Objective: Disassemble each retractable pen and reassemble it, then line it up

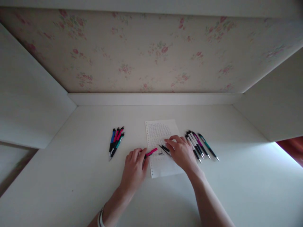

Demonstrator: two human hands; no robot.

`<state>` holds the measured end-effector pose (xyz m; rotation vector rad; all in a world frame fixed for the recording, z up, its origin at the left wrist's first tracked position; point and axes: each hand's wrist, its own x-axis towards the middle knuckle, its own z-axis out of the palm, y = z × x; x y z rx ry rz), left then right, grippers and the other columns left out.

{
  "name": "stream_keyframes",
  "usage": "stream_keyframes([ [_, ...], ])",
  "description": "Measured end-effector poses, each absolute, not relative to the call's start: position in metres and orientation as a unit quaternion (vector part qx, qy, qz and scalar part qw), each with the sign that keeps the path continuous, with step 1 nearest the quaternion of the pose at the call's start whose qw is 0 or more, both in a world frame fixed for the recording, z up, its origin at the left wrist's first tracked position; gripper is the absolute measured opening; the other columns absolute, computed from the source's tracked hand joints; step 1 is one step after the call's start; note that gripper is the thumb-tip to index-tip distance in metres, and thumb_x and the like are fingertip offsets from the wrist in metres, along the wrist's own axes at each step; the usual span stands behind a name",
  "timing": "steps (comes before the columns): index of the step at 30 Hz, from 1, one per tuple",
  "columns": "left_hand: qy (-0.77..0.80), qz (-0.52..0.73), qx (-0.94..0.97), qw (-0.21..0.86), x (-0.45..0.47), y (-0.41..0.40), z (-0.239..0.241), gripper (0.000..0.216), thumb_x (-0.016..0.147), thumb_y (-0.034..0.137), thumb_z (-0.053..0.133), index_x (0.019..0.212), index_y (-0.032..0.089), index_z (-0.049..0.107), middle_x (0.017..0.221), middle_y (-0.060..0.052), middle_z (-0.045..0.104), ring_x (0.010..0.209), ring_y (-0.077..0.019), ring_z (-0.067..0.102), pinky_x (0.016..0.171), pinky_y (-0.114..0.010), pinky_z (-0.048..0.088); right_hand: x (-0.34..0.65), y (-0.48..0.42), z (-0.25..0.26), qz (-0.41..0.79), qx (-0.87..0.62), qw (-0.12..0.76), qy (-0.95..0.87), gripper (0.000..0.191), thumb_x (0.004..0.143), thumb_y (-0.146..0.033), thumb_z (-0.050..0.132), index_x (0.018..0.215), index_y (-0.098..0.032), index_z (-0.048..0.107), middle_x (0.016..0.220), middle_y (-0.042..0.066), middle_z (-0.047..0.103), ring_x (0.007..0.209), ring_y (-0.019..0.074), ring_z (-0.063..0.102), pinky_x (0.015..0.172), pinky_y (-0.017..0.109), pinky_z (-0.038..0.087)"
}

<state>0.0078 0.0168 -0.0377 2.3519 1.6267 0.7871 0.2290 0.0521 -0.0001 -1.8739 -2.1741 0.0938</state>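
My left hand [135, 167] is closed on a pink pen barrel [152, 151], whose open end points right over a sheet of paper [165, 168] with handwriting. My right hand [182, 153] hovers over the sheet's right side, its fingers stretched out and slightly apart. Close to those fingertips lie a short black pen part [165, 148] and a thin dark refill [163, 149]. A small dark piece [161, 154], perhaps a spring or clip, rests on the paper between the hands. Whether my right fingertips touch any of these parts is unclear.
Left of the paper lies a group of blue, pink and green pens [115, 141]. On the right are several white, purple and teal pens [198, 143], partly behind my right hand. The white desk [90, 179] meets a floral back panel [151, 56] and side walls.
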Motion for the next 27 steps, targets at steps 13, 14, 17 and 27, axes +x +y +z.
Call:
stream_keyframes([
  [13,0.544,0.268,0.778,0.164,0.008,0.017,-0.029,0.018,0.094,0.016,0.053,0.108,0.021,0.062,0.1,-0.005,0.064,0.094,-0.0242,0.057,0.085,-0.042,0.045,0.233,0.063,0.001,0.121,-0.58,0.216,-0.776,0.021,0.096,-0.023,0.052,0.097,-0.024,0.074,0.101,0.006,0.074,0.094,0.0233,0.062,0.081,0.037,0.042],
  [14,0.541,0.29,0.768,0.183,0.006,0.017,-0.029,0.016,0.094,0.016,0.052,0.107,0.02,0.061,0.1,-0.006,0.064,0.094,-0.0235,0.058,0.085,-0.042,0.046,0.231,0.059,0.0,0.156,-0.582,0.266,-0.753,0.022,0.096,-0.025,0.052,0.099,-0.023,0.073,0.1,0.007,0.074,0.093,0.0227,0.063,0.081,0.036,0.044],
  [17,0.536,0.352,0.725,0.251,0.004,0.016,-0.032,0.011,0.097,0.02,0.049,0.103,0.019,0.058,0.099,-0.007,0.063,0.094,-0.0213,0.06,0.085,-0.038,0.049,0.223,0.041,-0.005,0.288,-0.585,0.388,-0.651,0.02,0.093,-0.033,0.056,0.096,-0.02,0.071,0.098,0.008,0.073,0.084,0.0204,0.065,0.071,0.031,0.049],
  [27,0.494,0.367,0.656,0.437,0.017,0.001,-0.026,0.017,0.098,0.029,0.048,0.111,0.02,0.056,0.101,-0.007,0.07,0.092,-0.0181,0.068,0.081,-0.03,0.054,0.209,0.007,-0.016,0.5,-0.556,0.515,-0.418,0.021,0.077,-0.039,0.076,0.088,-0.021,0.074,0.079,0.003,0.07,0.072,0.016,0.06,0.065,0.028,0.049],
])
